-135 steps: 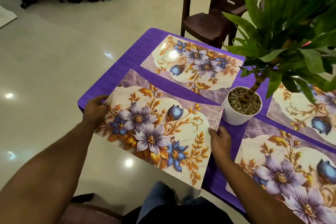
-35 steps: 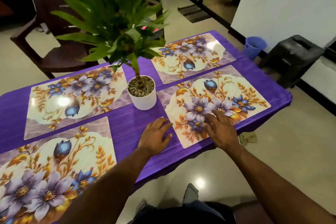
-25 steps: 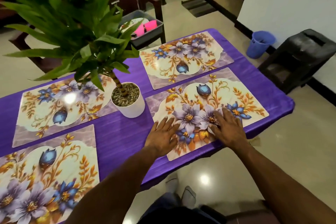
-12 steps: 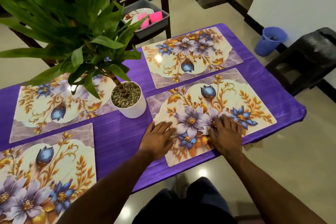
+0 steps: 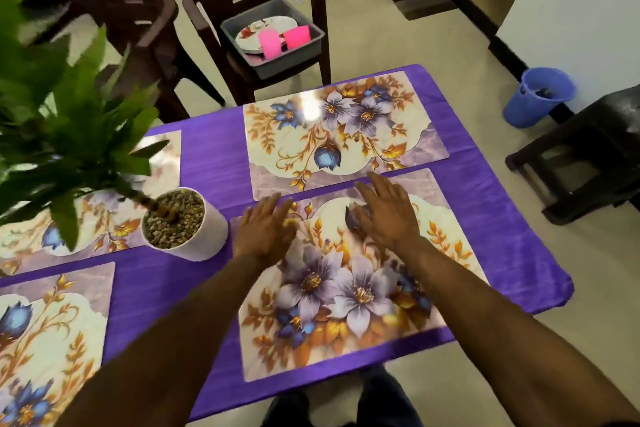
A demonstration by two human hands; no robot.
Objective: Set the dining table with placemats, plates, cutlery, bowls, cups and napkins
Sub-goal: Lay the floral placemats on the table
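Note:
Several floral placemats lie on the purple-covered table (image 5: 491,225). The near right placemat (image 5: 339,295) is under both my hands. My left hand (image 5: 265,230) lies flat over its far left corner with fingers straight. My right hand (image 5: 384,211) rests flat on its far middle, fingers spread. Another placemat (image 5: 339,135) lies just beyond it. On the left, a far placemat (image 5: 104,218) and a near one (image 5: 52,340) are partly out of view. A grey tub (image 5: 273,42) on a chair beyond the table holds plates (image 5: 266,26) and pink cups (image 5: 296,36).
A white pot (image 5: 188,224) with a leafy green plant (image 5: 62,121) stands mid-table, left of my left hand. Dark chairs (image 5: 145,10) stand past the far edge. A blue bucket (image 5: 536,97) and a black stool (image 5: 588,152) sit on the floor at right.
Both hands slid forward over the near right placemat, from its near part to its far part. The view moved closer and the tub on the chair came fully into sight.

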